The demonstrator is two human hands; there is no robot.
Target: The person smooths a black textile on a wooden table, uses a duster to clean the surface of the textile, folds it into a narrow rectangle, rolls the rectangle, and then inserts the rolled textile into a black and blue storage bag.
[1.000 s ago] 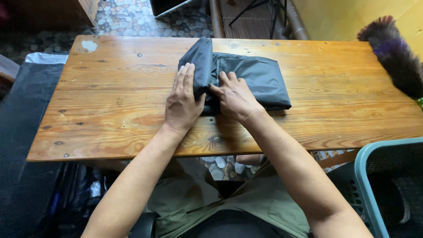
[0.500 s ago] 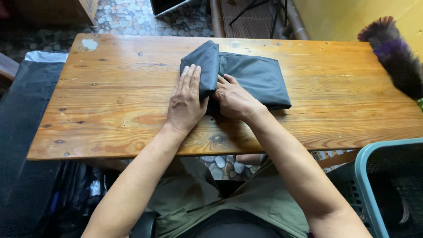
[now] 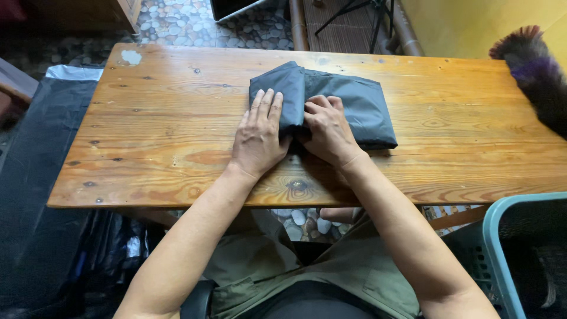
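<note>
Seen from above, looking down at 2 bare arms reaching over a long wooden tabletop (image 3: 165, 147).

In the middle of the tabletop, a bit toward the far edge: a folded dark grey cloth (image 3: 360, 103), smooth and a little shiny, folded into a thick flat bundle with a raised fold running down its left part.

Left hand (image 3: 258, 136): lying flat, palm down, fingers (image 3: 266, 103) straight and close together, pressing on the left edge of the cloth. Wrist and heel of the hand resting on the bare wood. Not gripping anything, just pushing down.

Right hand (image 3: 328, 127): just beside the left one, almost touching it. Fingers curled in, knuckles up, tips tucked into the fold of the cloth. Looks pinched on the fabric there, but hard to tell for sure, since the fingertips are hidden.

Around the tabletop: a fluffy duster (image 3: 534, 74) in brown and purple at the far right corner, well apart from the cloth. A teal plastic basket (image 3: 502, 236) down at the right, near the right arm. A big black plastic sheet (image 3: 41, 177) hanging on the left side. A pebble floor (image 3: 183, 20) past the far edge. Green clothing (image 3: 331, 277) low in the view, between the 2 arms.
</note>
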